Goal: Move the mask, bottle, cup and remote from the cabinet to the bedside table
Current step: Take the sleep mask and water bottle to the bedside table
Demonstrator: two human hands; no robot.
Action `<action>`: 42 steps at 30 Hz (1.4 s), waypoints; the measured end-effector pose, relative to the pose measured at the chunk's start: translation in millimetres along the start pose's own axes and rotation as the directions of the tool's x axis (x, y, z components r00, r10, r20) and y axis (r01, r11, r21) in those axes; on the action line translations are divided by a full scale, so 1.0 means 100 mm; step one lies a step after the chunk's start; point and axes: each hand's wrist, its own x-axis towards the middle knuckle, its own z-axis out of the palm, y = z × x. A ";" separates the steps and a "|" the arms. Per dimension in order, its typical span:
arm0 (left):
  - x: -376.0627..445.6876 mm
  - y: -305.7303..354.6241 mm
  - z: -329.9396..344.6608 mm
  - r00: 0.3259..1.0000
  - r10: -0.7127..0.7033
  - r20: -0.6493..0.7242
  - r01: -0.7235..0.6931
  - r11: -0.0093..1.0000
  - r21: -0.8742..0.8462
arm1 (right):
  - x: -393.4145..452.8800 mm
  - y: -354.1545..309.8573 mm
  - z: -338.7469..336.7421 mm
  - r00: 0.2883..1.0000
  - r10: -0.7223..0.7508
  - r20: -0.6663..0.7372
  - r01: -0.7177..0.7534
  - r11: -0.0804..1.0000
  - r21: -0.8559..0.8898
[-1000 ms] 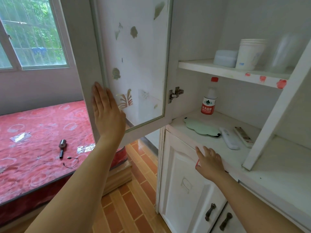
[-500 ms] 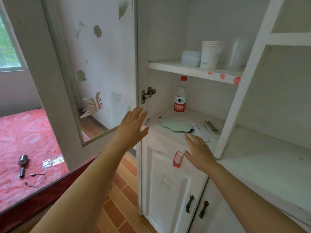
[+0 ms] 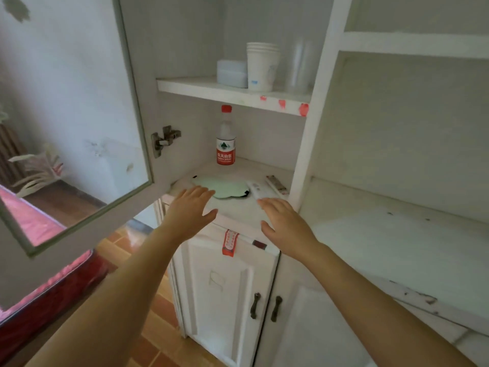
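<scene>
Already at open cabinet, both your hands were spread, empty: left hand (image 3: 191,207) touching front edge of sleep mask (image 3: 222,187), right hand (image 3: 281,218) just short of white remote (image 3: 258,189). Water bottle (image 3: 225,140) stood at back of lower shelf (image 3: 238,210); paper cup stack (image 3: 262,66) on upper shelf. Mask likely soft, light: pinch edge. Bottle probably heavier, slick: wrap around label.
</scene>
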 end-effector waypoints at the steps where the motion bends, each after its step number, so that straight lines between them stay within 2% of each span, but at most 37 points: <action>1: 0.04 -0.02 0.04 1.000 -0.004 0.016 0.003 1.000 0.006 | 0.04 0.00 0.02 1.000 0.006 0.012 -0.006 1.000 0.006; 10: 0.42 -0.29 0.42 0.994 -0.054 0.099 0.056 0.998 -0.012 | 0.51 0.12 0.46 0.983 0.041 0.181 -0.050 0.998 0.043; 17: 0.74 -0.40 0.67 0.986 -0.092 0.142 0.104 0.992 -0.078 | 0.83 0.19 0.63 0.985 0.042 0.166 -0.042 0.999 0.001; 26: 1.02 -0.49 0.83 0.964 0.012 0.266 0.000 0.999 -0.046 | 0.92 0.18 0.73 0.984 0.100 0.144 -0.099 0.995 -0.019; 32: 1.12 -0.54 0.88 0.973 0.074 0.219 -0.081 0.997 0.020 | 0.92 0.17 0.76 0.981 0.136 0.138 -0.138 0.990 0.002; 36: 1.17 -0.57 0.90 0.977 0.062 0.205 -0.071 0.997 0.033 | 0.93 0.16 0.75 0.978 0.155 0.140 -0.159 0.987 0.015; 42: 1.18 -0.64 0.96 0.990 0.087 0.113 -0.090 0.996 0.019 | 0.93 0.17 0.76 0.979 0.166 0.115 -0.170 0.985 0.023</action>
